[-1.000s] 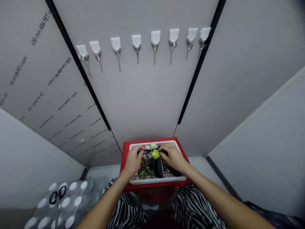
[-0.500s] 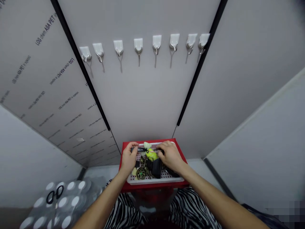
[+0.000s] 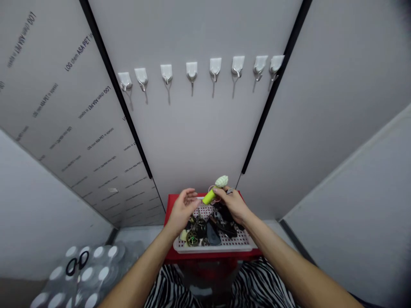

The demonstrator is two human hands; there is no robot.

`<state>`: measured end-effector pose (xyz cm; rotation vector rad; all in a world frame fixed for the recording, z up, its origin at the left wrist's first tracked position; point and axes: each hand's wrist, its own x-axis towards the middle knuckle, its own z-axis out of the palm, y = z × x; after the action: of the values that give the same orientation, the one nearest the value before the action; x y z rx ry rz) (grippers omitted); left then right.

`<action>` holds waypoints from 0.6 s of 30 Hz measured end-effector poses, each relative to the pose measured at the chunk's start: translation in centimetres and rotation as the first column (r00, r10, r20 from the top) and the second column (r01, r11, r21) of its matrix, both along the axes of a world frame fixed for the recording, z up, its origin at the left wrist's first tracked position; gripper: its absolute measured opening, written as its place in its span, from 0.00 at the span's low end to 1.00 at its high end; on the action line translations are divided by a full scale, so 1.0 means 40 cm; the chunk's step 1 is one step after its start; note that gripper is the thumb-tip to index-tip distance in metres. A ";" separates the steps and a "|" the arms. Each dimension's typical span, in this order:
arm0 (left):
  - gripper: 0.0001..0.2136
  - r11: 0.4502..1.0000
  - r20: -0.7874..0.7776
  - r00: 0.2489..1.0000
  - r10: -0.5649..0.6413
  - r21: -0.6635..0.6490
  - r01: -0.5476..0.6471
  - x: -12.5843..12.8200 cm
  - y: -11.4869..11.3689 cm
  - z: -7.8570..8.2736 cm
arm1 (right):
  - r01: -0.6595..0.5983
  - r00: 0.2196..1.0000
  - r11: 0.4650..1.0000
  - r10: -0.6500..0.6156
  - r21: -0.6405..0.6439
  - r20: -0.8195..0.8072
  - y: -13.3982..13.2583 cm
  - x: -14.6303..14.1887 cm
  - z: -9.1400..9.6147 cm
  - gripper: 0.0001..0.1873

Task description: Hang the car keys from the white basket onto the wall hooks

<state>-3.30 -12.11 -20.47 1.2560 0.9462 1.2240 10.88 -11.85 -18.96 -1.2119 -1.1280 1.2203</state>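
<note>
My right hand holds a small keychain with a bright green body and a pale green knob, lifted above the white perforated basket. My left hand hovers beside it with fingers spread, holding nothing. The basket rests on a red tray and contains several dark keychains, one with a green wheel. A row of several white wall hooks runs across the grey panel above; all hang bare.
Black vertical strips divide the grey wall panels. A pack of bottles with white caps sits at the lower left, with black scissors on top. Zebra-striped fabric covers my lap below the tray.
My right hand has lifted the green keychain out of the basket. My left hand has let go of the pile and opened. The view has tilted slightly upward.
</note>
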 end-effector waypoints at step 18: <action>0.07 0.920 0.207 0.937 -0.282 -0.217 0.325 -0.001 0.007 0.031 | -0.042 0.869 0.999 0.029 -0.015 -0.493 -0.004 -0.025 0.066 0.12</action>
<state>-3.32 -11.82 -19.22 1.0344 0.7196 0.9197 9.90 -12.00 -16.31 -0.8250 -0.7528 1.4710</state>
